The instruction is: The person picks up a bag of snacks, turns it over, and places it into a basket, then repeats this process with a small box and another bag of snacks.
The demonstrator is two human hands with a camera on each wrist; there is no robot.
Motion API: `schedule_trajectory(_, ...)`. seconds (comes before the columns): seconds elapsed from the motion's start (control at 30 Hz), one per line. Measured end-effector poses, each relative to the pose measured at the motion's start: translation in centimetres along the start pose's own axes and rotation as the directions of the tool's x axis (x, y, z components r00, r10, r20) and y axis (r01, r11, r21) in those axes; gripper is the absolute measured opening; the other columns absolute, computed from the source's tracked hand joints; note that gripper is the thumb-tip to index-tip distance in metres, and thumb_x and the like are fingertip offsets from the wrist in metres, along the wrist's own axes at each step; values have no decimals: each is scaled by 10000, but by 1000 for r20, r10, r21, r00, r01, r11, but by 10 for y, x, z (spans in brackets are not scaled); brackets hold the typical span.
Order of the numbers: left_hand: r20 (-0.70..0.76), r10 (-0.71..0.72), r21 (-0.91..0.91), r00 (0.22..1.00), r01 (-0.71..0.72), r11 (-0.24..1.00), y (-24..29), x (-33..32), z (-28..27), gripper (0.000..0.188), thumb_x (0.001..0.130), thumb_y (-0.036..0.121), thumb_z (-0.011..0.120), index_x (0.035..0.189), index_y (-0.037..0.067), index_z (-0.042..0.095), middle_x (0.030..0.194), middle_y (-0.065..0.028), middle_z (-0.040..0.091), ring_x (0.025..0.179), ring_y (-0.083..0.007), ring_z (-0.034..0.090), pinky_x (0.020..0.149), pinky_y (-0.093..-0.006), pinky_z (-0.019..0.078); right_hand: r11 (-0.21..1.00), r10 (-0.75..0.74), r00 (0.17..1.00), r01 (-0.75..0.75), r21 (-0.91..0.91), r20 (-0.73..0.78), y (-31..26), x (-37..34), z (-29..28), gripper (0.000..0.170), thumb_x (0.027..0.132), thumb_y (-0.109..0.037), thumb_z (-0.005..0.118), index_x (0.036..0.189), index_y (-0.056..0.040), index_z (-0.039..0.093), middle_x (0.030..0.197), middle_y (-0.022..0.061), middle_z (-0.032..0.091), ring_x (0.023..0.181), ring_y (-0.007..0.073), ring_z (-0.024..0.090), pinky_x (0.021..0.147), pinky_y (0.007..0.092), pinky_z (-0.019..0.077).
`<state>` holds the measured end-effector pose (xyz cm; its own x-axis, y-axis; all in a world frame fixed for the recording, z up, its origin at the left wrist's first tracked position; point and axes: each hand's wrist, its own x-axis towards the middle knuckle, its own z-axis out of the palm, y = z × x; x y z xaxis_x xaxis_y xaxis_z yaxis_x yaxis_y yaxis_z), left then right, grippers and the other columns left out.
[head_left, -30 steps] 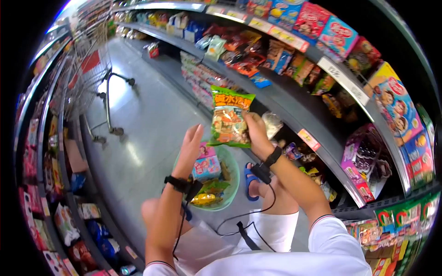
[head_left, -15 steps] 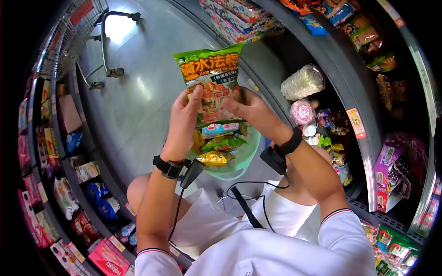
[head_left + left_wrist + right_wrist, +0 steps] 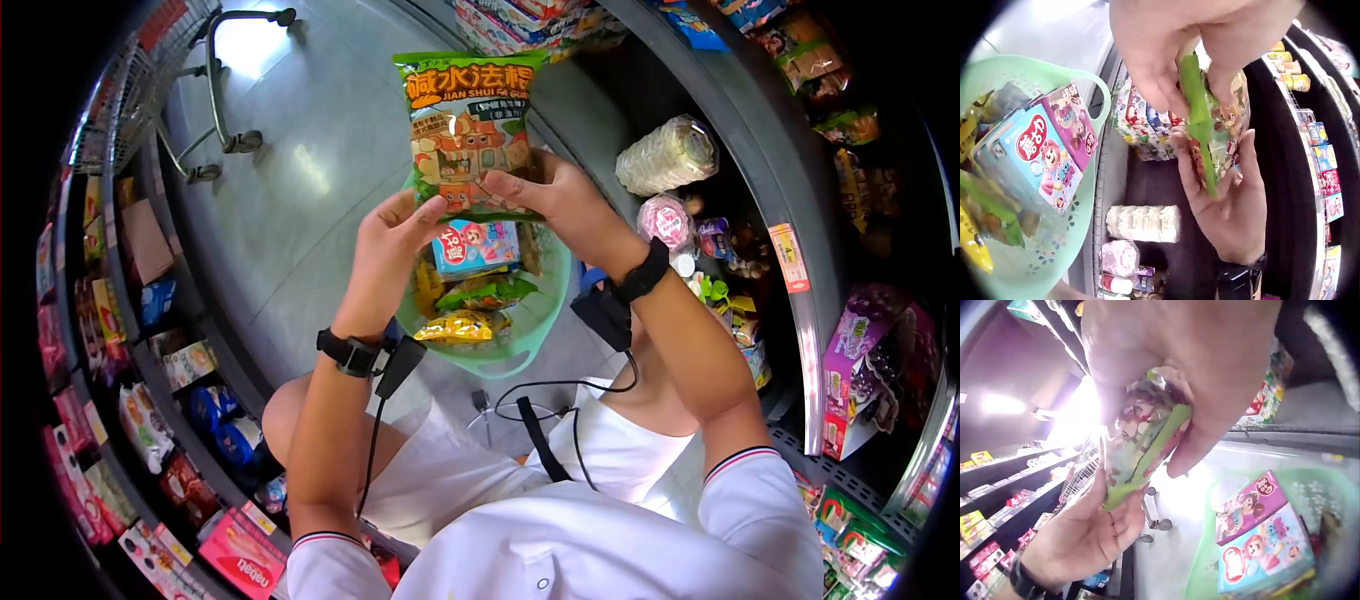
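Observation:
A green snack bag (image 3: pixel 470 130) with orange lettering stands upright between both hands, its printed front turned toward the head camera. At its lower left corner the left hand (image 3: pixel 388 240) pinches the bag, thumb in front. The right hand (image 3: pixel 570 205) grips the lower right side, thumb across the front. In the left wrist view the bag's green bottom seam (image 3: pixel 1197 119) shows edge-on between the two hands. Below the bag is a pale green basket (image 3: pixel 545 300), holding a blue box (image 3: pixel 475 247), a green packet (image 3: pixel 485 290) and a yellow packet (image 3: pixel 462 328).
Stocked shelves (image 3: pixel 740 130) run along the right, with a wrapped white stack (image 3: pixel 668 155) and a pink-lidded tub (image 3: pixel 665 222) on the lowest level. More shelves (image 3: pixel 230 380) line the left. A shopping cart (image 3: pixel 140 90) stands at the far left. Cables (image 3: pixel 540 385) hang from both wrists.
The bag went from the right hand alone to both hands. It came nearer the head camera, then moved slightly up and away as the view tilted down over the basket.

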<state>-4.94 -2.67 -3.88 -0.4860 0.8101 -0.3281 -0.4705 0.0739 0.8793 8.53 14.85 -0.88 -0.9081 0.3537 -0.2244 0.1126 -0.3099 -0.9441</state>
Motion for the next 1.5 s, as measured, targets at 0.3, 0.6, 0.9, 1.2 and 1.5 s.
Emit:
schedule_trajectory(0.3, -130, 53, -42, 990, -59, 997, 1, 0, 3, 284, 996, 204, 601, 1174, -17, 620, 1158, -65, 666, 1022, -110, 633, 913, -264, 515, 992, 67, 994, -58, 111, -83, 12, -3, -11, 388, 899, -209, 729, 1145, 69, 618, 1055, 86, 680, 942, 132, 660, 833, 255, 543)
schedule_trajectory(0.6, -100, 36, -22, 994, -38, 999, 9, 1, 9, 331, 999, 248, 598, 1203, -12, 610, 1158, -69, 664, 1027, -140, 644, 930, -287, 508, 990, -44, 981, 69, 127, -187, 15, 6, -7, 291, 911, -147, 702, 1105, 63, 645, 999, 80, 696, 847, 106, 658, 782, 254, 548)
schedule_trajectory(0.9, -149, 36, 51, 988, -29, 998, 5, 2, 6, 311, 981, 270, 626, 1189, 39, 639, 1115, -23, 676, 987, -119, 641, 880, -271, 498, 990, -90, 985, 105, 97, -144, 13, 9, -4, 287, 918, -179, 693, 1095, 43, 646, 1003, 73, 687, 871, 105, 659, 770, 261, 555)
schedule_trajectory(1.2, -198, 77, -35, 977, -85, 996, 10, -1, 8, 259, 966, 234, 648, 1123, 29, 655, 1040, -36, 701, 918, -116, 671, 837, -258, 497, 968, 34, 988, 5, 250, -153, 7, 9, 6, 365, 945, -342, 663, 1089, -8, 630, 1002, 55, 686, 836, 109, 670, 759, 258, 553)
schedule_trajectory(1.5, -156, 106, 111, 982, -90, 990, 8, -2, 4, 271, 950, 262, 673, 1150, 80, 665, 1083, 7, 694, 956, -84, 632, 830, -250, 447, 988, 26, 993, -9, 151, -112, 14, 11, 5, 361, 913, -299, 716, 1093, 5, 642, 1008, 59, 687, 858, 107, 657, 776, 258, 538)
